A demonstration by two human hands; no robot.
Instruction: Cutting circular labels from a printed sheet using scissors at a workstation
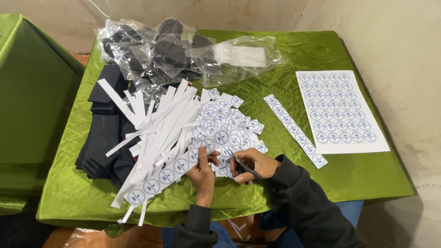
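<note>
Sticker strip [161, 177]: a paper row of round blue-and-white stickers, lying on the green tablecloth [358, 174] just left of the scissors, its near end toward the table's front edge and its far end at the blades.
Left hand [202, 172]: fingers pinched on the strip's far end, thumb on top, directly left of the scissors.
Right hand [255, 164]: fingers curled through the handles of the scissors [243, 166], gripping them; the blades point toward the strip end, and I cannot tell how far they are open.
Cut pile [227, 126]: a heap of single square-cut stickers just beyond the scissors, so by my reckoning a good deal of snipping is already done.
Trimmings [154, 121]: a fan of plain white paper offcuts left of the scissors and past the strip; waste from sheets already sliced up, I'd judge.
Waiting strip [296, 131]: one more uncut row of stickers to the right of the scissors, lying diagonally and apart from the hands.
Full sheet [340, 110]: an uncut sheet of stickers farther right of the scissors; looks to me like the largest share left.
Black pieces [103, 138]: stacks of dark flat material far left of the scissors, partly under the trimmings.
Plastic bags [183, 53]: clear bags with dark round items and one with white contents, at the far side of the table beyond the scissors.
Progress: somewhere past the middle, I'd say, with a strip in hand, one waiting, one sheet untouched.
</note>
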